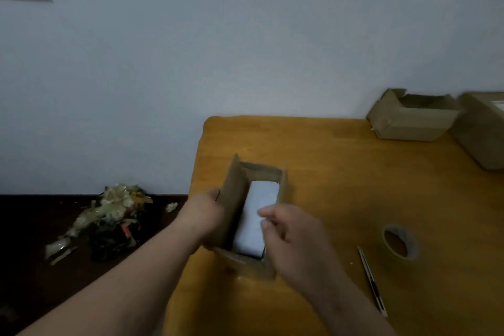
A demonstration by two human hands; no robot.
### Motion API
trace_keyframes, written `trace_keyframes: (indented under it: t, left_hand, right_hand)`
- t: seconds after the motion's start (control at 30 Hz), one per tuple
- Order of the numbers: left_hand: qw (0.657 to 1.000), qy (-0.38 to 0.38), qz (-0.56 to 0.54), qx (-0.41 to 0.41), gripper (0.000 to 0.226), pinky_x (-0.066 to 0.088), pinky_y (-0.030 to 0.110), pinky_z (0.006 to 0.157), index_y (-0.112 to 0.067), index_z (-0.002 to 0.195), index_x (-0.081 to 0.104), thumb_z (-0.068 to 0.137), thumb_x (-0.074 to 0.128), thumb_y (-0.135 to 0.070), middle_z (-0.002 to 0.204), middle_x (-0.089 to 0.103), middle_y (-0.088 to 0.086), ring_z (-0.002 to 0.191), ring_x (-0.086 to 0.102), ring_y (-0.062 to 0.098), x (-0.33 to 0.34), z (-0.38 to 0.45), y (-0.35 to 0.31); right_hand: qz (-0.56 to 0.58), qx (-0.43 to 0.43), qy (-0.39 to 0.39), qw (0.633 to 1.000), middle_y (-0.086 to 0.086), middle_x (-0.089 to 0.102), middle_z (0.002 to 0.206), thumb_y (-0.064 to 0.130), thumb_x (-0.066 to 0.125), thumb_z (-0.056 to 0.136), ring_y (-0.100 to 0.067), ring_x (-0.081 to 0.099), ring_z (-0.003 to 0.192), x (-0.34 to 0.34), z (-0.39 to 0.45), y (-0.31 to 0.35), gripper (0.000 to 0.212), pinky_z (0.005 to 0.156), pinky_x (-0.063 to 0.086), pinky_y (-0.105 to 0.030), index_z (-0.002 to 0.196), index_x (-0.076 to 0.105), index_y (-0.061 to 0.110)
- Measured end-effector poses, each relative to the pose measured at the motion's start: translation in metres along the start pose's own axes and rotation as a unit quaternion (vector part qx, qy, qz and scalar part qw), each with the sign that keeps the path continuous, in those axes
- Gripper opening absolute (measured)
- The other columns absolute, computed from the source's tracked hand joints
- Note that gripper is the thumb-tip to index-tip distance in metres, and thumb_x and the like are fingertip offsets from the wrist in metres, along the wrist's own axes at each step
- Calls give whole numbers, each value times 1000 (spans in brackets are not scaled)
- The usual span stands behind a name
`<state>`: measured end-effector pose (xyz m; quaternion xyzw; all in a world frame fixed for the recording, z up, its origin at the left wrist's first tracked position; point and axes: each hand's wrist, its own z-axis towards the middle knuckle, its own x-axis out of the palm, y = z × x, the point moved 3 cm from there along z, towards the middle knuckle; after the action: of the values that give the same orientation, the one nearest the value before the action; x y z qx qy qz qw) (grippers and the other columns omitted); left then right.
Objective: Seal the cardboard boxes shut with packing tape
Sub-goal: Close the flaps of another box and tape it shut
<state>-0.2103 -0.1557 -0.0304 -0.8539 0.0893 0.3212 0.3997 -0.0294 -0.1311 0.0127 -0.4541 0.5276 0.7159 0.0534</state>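
A small open cardboard box point(237, 199) stands near the left edge of the wooden table point(341, 172), with a white rectangular item point(256, 215) lying inside it. My left hand point(203, 213) grips the box's raised left flap from outside. My right hand point(291, 237) hovers over the box's right side, fingers curled near the white item; whether it holds the right flap is blurred. A roll of packing tape point(399, 243) lies flat on the table to the right of the box.
A utility knife point(372, 281) lies beside the tape roll. Two more cardboard boxes point(409, 120) point(482, 131) sit at the table's back right against the wall. A heap of crumpled tape and plastic scraps point(109, 221) lies on the dark floor to the left.
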Motion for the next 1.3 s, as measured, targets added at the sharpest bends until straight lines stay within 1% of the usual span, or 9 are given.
trace_keyframes:
  t: [0.1, 0.2, 0.33, 0.57, 0.8, 0.9, 1.1, 1.2, 1.3]
  left_hand:
    - [987, 58, 144, 47, 34, 52, 34, 86, -24, 123, 59, 97, 40, -12, 116, 65, 6, 104, 60, 24, 1, -16, -2]
    - [978, 98, 164, 81, 37, 50, 33, 94, -31, 121, 63, 97, 41, -11, 118, 65, 2, 109, 59, 22, 13, -33, -5]
    - [979, 79, 144, 121, 31, 48, 31, 95, -31, 118, 67, 99, 48, -15, 118, 66, -2, 109, 58, 18, 32, -50, -6]
    - [973, 30, 158, 163, 25, 49, 34, 96, -30, 120, 66, 98, 57, -24, 118, 67, -5, 111, 59, 16, 52, -78, -6]
    - [915, -155, 231, 291, 47, 42, 42, 104, -38, 136, 51, 90, 60, -46, 133, 51, -9, 124, 45, 15, 62, -125, -6]
    - [934, -152, 156, 284, 47, 38, 35, 103, -39, 129, 52, 86, 62, -55, 127, 38, -13, 120, 37, 9, 72, -148, 8]
    - [978, -98, -175, 64, 60, 52, 39, 88, -31, 123, 31, 83, 75, -32, 120, 44, -4, 111, 50, 18, 93, -149, 41]
    - [974, -99, -188, 77, 37, 51, 31, 78, -27, 113, 40, 89, 68, -31, 108, 51, -7, 102, 56, 15, 97, -145, 46]
    - [984, -75, -42, 159, 43, 47, 26, 86, -34, 115, 52, 85, 49, -65, 116, 51, -13, 109, 50, 9, 100, -142, 49]
  right_hand:
    - [-104, -27, -38, 993, 11, 53, 110, 6, 53, 93, 0, 50, 92, -31, -4, -20, 41, 74, 41, -12, 130, 58, 26]
    - [-270, -21, 133, 953, 10, 24, 155, 9, 55, 89, -21, 23, 142, -28, -13, -43, 71, 114, 28, -38, 147, 33, 42]
    - [-293, -34, 236, 926, 16, 18, 160, 24, 55, 91, -15, 0, 150, -31, -36, -55, 45, 120, -10, -51, 132, 52, 43]
    - [-192, 2, 303, 933, 15, 16, 158, 33, 64, 91, -16, 21, 142, -41, -71, -77, 23, 113, 28, -38, 113, 68, 32]
    - [-182, -15, 246, 952, 6, 38, 120, 40, 56, 96, -16, 44, 110, -51, -96, -93, 20, 90, 44, -35, 94, 64, 22]
    - [-161, -9, 210, 964, 7, 37, 108, 41, 59, 93, -13, 49, 95, -45, -106, -95, 19, 75, 44, -29, 98, 65, 23]
    - [-1, 82, 189, 979, 11, 43, 127, 48, 67, 87, -10, 48, 115, -35, -116, -101, 53, 92, 47, -27, 135, 52, 30]
    - [32, 124, 154, 980, 8, 47, 130, 55, 66, 85, -11, 49, 120, -37, -113, -105, 60, 98, 47, -32, 136, 52, 26]
    - [15, 144, 165, 976, 2, 44, 143, 63, 62, 84, -15, 46, 129, -29, -111, -105, 74, 105, 45, -39, 144, 45, 24]
